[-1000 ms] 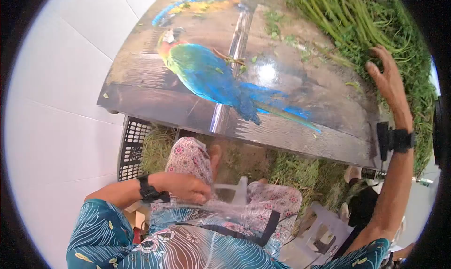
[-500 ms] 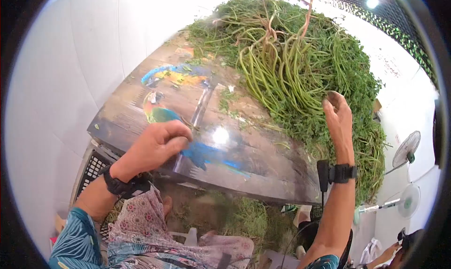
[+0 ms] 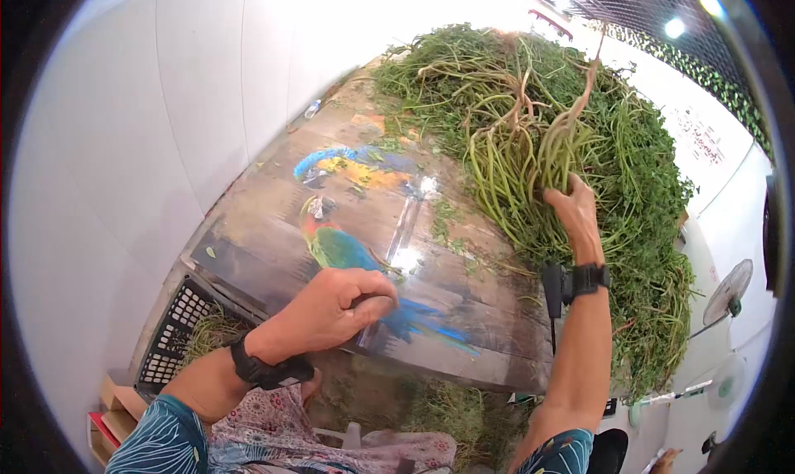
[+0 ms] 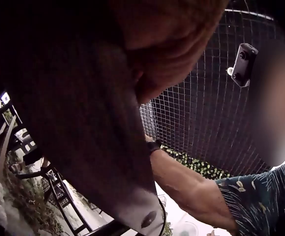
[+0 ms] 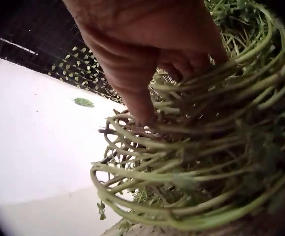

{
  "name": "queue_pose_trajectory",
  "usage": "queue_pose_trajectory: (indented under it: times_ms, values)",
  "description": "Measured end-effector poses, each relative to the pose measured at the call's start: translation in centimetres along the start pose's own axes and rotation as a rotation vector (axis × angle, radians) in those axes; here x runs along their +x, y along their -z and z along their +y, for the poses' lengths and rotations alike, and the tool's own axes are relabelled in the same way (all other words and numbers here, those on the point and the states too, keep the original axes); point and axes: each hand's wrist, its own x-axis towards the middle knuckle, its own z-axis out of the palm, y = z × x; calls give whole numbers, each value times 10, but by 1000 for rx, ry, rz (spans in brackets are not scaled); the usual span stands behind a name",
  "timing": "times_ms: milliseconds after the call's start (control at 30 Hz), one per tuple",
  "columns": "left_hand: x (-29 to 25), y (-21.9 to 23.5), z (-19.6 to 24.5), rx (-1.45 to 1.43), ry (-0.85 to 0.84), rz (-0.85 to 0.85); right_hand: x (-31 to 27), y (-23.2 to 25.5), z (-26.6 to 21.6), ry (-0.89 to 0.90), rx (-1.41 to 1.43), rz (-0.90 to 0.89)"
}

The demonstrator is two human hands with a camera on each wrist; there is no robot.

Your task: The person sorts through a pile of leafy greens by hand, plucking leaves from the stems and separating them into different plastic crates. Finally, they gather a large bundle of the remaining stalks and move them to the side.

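Observation:
A big heap of leafy green plants point(image 3: 629, 143) covers the far right of the table. My right hand point(image 3: 575, 213) reaches into the long bare stems point(image 3: 497, 172) on its near side. In the right wrist view, the thumb and fingers curl around several of these green stems point(image 5: 196, 132). Pale brownish root ends point(image 3: 571, 114) stand up above the bunch. My left hand point(image 3: 344, 308) hovers near the table's front edge, fingers loosely curled, with nothing visible in it. The left wrist view shows that hand point(image 4: 167, 54) in shadow, close over the dark table edge point(image 4: 145, 206).
The table point(image 3: 248, 234) has a printed parrot picture with scattered leaf scraps. Below its left corner stands a black plastic crate point(image 3: 174, 333) with cuttings inside. Plant litter point(image 3: 431, 408) covers the floor under the table. A fan point(image 3: 729, 292) stands beyond the heap.
The head view has tilted up toward the heap. My left hand rose from the lap to over the table edge. My right hand moved from the heap's edge into the stems and took hold.

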Motion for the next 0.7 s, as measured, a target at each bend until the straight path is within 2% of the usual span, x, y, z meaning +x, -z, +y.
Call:
queue_pose_trajectory:
  times_ms: [100,133,233,333,433,500,567,633,700]
  values:
    - [0,-1,-2,-28,-26,2,-18,23,4,40,30,81]
    - [0,-1,-2,-34,-21,-4,-29,32,-2,7,165,120]
    - [-1,-2,-1,-67,-2,-4,-34,66,-10,15,298,387]
    - [0,-4,-3,-37,-39,11,-53,99,-49,71,82,506]
    - [0,-6,-1,17,-46,22,-74,87,-70,461,33,410]
    - [-1,-7,5,34,-2,23,-91,63,-68,737,-350,251]
    - [-1,-6,9,82,-23,24,-127,11,-50,813,-494,-184]
    - [-3,-8,6,136,-93,30,-144,-13,-32,741,-375,-340]
    - [-3,-8,7,162,-114,27,-151,-22,-26,708,-400,-270]
